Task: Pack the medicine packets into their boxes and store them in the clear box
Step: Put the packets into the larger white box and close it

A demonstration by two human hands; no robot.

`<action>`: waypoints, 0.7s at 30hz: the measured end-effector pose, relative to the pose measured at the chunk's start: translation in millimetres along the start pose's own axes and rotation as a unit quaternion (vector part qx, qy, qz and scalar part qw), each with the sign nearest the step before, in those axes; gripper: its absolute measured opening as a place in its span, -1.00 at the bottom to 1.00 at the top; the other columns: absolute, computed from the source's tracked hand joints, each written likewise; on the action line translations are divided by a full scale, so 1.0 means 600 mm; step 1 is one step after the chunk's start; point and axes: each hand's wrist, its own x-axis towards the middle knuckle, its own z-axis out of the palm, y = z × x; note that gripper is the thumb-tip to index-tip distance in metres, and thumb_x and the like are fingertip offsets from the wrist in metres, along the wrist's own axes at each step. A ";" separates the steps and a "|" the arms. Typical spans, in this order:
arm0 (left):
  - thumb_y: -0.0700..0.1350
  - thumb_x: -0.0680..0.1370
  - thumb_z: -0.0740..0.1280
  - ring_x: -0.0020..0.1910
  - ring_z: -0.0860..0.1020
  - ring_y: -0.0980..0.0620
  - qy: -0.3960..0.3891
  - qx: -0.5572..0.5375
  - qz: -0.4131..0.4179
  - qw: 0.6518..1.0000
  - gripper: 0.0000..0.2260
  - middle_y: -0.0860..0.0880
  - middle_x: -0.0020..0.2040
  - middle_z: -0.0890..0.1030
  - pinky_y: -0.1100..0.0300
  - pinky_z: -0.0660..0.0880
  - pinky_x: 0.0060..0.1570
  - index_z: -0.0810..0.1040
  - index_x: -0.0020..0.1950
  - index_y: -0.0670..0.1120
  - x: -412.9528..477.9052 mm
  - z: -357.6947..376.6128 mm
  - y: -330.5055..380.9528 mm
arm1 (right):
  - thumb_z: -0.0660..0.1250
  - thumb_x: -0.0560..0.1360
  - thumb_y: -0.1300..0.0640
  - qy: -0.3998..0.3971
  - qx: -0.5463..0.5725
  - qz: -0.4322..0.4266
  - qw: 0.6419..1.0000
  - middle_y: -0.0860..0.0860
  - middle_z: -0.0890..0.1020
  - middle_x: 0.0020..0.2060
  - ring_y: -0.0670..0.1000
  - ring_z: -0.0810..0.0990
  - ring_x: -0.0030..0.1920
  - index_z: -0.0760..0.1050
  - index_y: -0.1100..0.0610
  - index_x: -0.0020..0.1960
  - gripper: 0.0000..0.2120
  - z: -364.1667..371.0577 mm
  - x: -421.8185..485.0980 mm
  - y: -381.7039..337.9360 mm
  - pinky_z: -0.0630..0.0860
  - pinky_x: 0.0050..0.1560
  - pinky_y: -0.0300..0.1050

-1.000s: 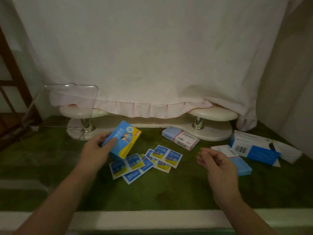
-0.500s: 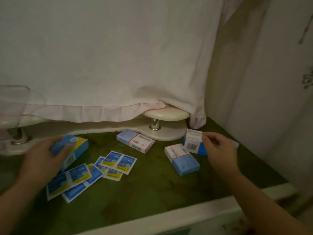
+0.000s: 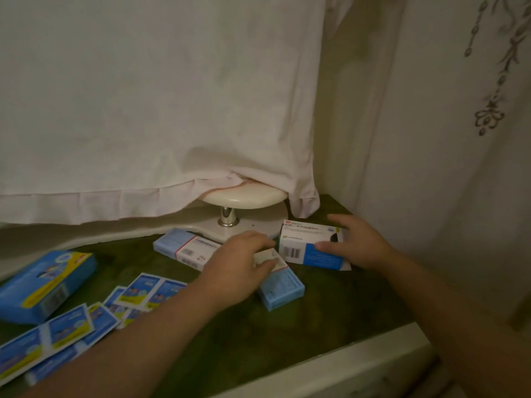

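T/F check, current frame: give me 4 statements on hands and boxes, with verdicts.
1. The right hand grips the white-and-blue box. True.
2. The left hand holds the blue-and-yellow box. False: that box lies untouched at the far left. The left hand's fingers curl over the pale blue box.
3. The sachets lie loose on the green tabletop. True.
4. The red-striped box stands upright on its end. False: it lies flat, just beyond the left hand.
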 end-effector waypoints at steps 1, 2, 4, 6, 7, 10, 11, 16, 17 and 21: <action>0.02 0.56 0.35 0.26 0.43 0.21 -0.013 -0.014 -0.003 1.000 -0.64 0.15 0.33 0.47 0.19 0.44 0.26 0.47 0.36 0.13 0.019 0.011 0.008 | 0.55 0.34 -0.12 -0.013 -0.024 -0.004 1.000 0.01 0.33 0.50 0.05 0.32 0.46 0.26 0.03 0.52 -0.14 -0.001 0.005 0.006 0.30 0.45 0.07; 0.02 0.56 0.36 0.28 0.43 0.18 -0.025 -0.026 -0.008 0.999 -0.62 0.13 0.35 0.46 0.17 0.45 0.27 0.46 0.37 0.12 0.040 0.023 0.016 | 0.56 0.32 -0.14 -0.025 -0.047 -0.004 0.999 0.01 0.32 0.50 0.06 0.31 0.47 0.23 0.03 0.53 -0.10 -0.003 0.012 0.014 0.29 0.45 0.10; 0.00 0.54 0.39 0.33 0.42 0.11 -0.048 -0.036 -0.017 0.998 -0.56 0.08 0.40 0.42 0.12 0.45 0.31 0.42 0.40 0.08 0.073 0.040 0.026 | 0.56 0.29 -0.16 -0.046 -0.092 0.002 0.995 0.02 0.31 0.50 0.07 0.30 0.46 0.19 0.01 0.55 -0.05 -0.006 0.020 0.021 0.29 0.44 0.11; -0.01 0.51 0.44 0.37 0.40 0.05 -0.072 -0.020 -0.007 0.997 -0.48 0.04 0.44 0.40 0.12 0.40 0.34 0.38 0.44 0.06 0.102 0.054 0.030 | 0.55 0.30 -0.15 -0.064 -0.113 0.010 0.991 0.02 0.35 0.47 0.07 0.35 0.42 0.19 -0.02 0.54 -0.07 -0.006 0.025 0.025 0.35 0.40 0.10; -0.03 0.49 0.45 0.39 0.38 0.03 -0.082 -0.008 0.004 0.997 -0.43 0.02 0.45 0.39 0.13 0.36 0.35 0.35 0.47 0.04 0.113 0.059 0.032 | 0.56 0.31 -0.12 -0.067 -0.110 0.007 0.992 0.01 0.38 0.44 0.06 0.38 0.38 0.21 -0.03 0.54 -0.10 -0.005 0.025 0.026 0.38 0.38 0.08; -0.04 0.46 0.48 0.51 0.19 -0.09 -0.104 0.033 0.040 0.993 -0.25 -0.03 0.54 0.25 0.00 0.20 0.47 0.19 0.57 0.03 0.135 0.068 0.048 | 0.60 0.31 0.02 -0.036 -0.038 -0.016 0.998 0.01 0.43 0.36 0.00 0.47 0.25 0.31 -0.01 0.48 -0.17 -0.008 0.017 0.025 0.47 0.24 -0.09; -0.03 0.45 0.48 0.55 0.10 -0.13 -0.109 0.053 0.053 0.991 -0.21 -0.05 0.57 0.18 -0.07 0.13 0.49 0.13 0.58 0.04 0.139 0.068 0.057 | 0.62 0.28 0.04 -0.018 -0.010 -0.027 0.999 0.00 0.46 0.33 -0.02 0.49 0.20 0.35 -0.01 0.45 -0.19 -0.015 0.012 0.025 0.47 0.18 -0.13; 0.06 0.42 0.49 0.55 0.03 -0.14 -0.068 0.113 0.104 0.986 -0.12 -0.06 0.59 0.12 -0.20 0.16 0.47 0.05 0.60 0.08 0.137 0.030 0.094 | 0.63 0.24 0.04 0.051 0.026 -0.094 0.994 -0.08 0.53 0.17 -0.07 0.54 0.12 0.47 -0.03 0.34 -0.29 -0.075 -0.037 -0.004 0.47 0.12 -0.17; 0.08 0.41 0.50 0.53 0.10 -0.13 -0.059 0.117 0.114 0.985 -0.13 -0.07 0.56 0.18 -0.16 0.21 0.45 0.07 0.59 0.07 0.131 0.013 0.097 | 0.62 0.26 0.06 0.054 0.038 -0.106 0.992 -0.10 0.55 0.14 -0.12 0.55 0.09 0.48 -0.04 0.32 -0.33 -0.085 -0.051 -0.017 0.48 0.09 -0.23; 0.10 0.40 0.51 0.33 0.41 -0.05 -0.079 0.080 0.103 0.988 -0.18 -0.05 0.37 0.45 0.00 0.41 0.29 0.18 0.56 0.07 0.099 -0.043 0.080 | 0.55 0.37 0.22 0.034 0.107 -0.150 0.982 -0.06 0.65 -0.04 -0.31 0.59 -0.18 0.54 -0.08 0.09 -0.62 -0.087 -0.086 -0.076 0.52 -0.16 -0.44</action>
